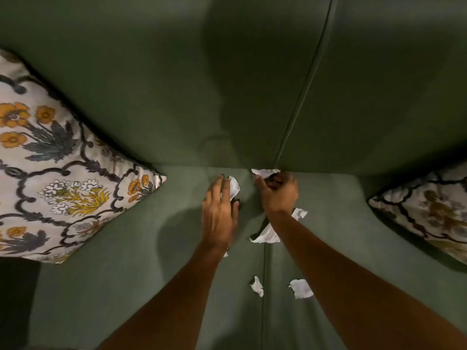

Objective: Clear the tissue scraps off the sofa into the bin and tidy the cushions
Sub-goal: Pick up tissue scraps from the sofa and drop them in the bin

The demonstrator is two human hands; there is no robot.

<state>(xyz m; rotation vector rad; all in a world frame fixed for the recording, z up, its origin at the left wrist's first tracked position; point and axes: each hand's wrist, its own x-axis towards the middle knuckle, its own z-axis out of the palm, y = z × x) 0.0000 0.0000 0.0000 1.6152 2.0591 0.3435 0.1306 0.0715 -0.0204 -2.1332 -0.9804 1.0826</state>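
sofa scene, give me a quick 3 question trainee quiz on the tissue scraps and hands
1. True or false: the left hand holds a tissue scrap.
2. Where is the right hand pulling a scrap from? A) the crease where seat meets backrest B) under the floral cushion C) the floor
3. How many loose scraps lie near the front of the seat?

Key: 1 true; 2 A; 3 two.

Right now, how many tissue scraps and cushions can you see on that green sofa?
Tissue scraps: 5, one in the left hand at, one at the right hand at, and loose at
Patterned cushions: 2
Total: 7
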